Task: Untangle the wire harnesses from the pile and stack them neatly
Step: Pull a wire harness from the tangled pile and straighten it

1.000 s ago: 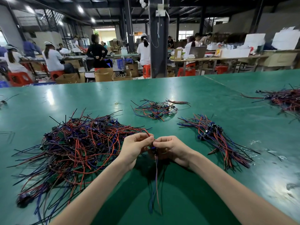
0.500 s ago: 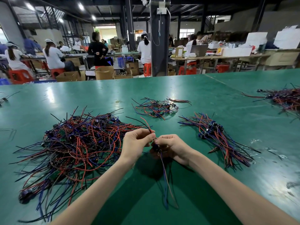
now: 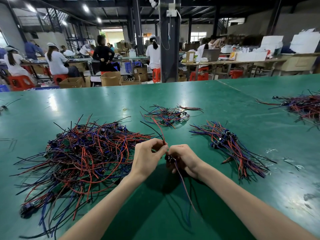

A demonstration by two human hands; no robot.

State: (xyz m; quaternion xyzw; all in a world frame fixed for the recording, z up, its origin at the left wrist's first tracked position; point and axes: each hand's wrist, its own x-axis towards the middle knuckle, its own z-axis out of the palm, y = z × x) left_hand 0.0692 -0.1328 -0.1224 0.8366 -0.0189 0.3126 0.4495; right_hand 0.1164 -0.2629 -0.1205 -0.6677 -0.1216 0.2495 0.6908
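- Head view: green table [image 3: 225,101] carries four groups of red, blue and black wiring.
- Tangled pile [image 3: 83,153], the largest, lies left of the hands. Its wires cross in all directions, with small green boards and dark components among them.
- Sorted stack [image 3: 230,146] lies right of the hands, apart from the pile. Its wires run roughly parallel and its dark components are bunched at the far end.
- Loose cluster [image 3: 166,116] lies beyond the hands, centre table.
- Far heap [image 3: 304,106] lies at the right edge of the frame.
- Cardboard boxes [image 3: 110,78] stand open on the floor beyond the table; contents cannot be made out.
- Wire harness [image 3: 169,158] is held just above the table, between pile and stack. Its blue and red leads hang toward the near edge.
- Left hand [image 3: 147,158] pinches the harness's upright red and black leads between thumb and fingertips.
- Right hand [image 3: 185,158] has its fingers curled round the harness's dark component.
- Yellow rubber band [image 3: 125,109] lies alone, left of the cluster.
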